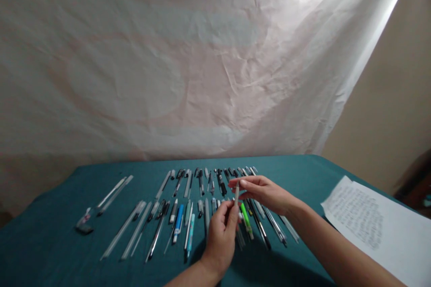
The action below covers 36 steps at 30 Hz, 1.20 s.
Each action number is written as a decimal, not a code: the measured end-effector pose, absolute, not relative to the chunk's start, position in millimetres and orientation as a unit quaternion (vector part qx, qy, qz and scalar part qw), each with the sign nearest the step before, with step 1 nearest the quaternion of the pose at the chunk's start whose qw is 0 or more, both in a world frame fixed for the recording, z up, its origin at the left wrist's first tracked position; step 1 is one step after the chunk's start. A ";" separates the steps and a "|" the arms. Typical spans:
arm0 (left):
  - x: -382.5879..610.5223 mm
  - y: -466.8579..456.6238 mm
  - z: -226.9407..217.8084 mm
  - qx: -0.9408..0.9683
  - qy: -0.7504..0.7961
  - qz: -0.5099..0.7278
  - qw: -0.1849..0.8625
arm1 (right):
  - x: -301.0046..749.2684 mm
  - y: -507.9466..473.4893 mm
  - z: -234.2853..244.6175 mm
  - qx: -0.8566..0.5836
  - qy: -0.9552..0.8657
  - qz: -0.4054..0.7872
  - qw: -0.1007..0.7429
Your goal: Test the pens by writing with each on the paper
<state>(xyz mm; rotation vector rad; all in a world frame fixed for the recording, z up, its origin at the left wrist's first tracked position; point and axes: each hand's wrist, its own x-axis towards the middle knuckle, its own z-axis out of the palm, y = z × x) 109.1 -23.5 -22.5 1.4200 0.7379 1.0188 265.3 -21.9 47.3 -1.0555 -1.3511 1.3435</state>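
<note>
My left hand (pixel 221 233) is closed around a slim light-grey pen (pixel 237 195), held upright above the table with its narrow tip pointing up. The fingers of my right hand (pixel 257 192) come in from the right at that tip, thumb and index finger pinched about it; the exact contact is too small to make out. Under and around my hands lie pens and pen parts in two rows. A bright green pen (pixel 247 221) rests just right of my left hand. To the left are a blue pen (pixel 178 223) and a turquoise patterned pen (pixel 190 235).
A dark green cloth (pixel 67 260) covers the table. Clear pen barrels (pixel 123 231) and caps lie toward the left, with an eraser-like dark piece (pixel 84 228) farther out. Handwritten paper (pixel 357 215) lies on white sheets at right. A pale hanging sheet (pixel 202 76) stands behind.
</note>
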 end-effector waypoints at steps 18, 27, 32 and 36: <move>110.1 -24.1 -27.8 0.604 0.312 0.434 0.591 | 259.4 -15.2 31.5 -0.422 -0.501 0.543 0.525; 109.9 -22.9 -26.0 0.599 0.320 0.440 0.588 | 258.1 -16.2 33.0 -0.376 -0.497 0.593 0.510; 109.4 -24.8 -25.0 0.609 0.311 0.437 0.585 | 259.5 -15.0 29.0 -0.410 -0.493 0.554 0.531; 109.2 -24.1 -24.9 0.608 0.312 0.445 0.579 | 259.0 -16.5 31.7 -0.385 -0.493 0.595 0.504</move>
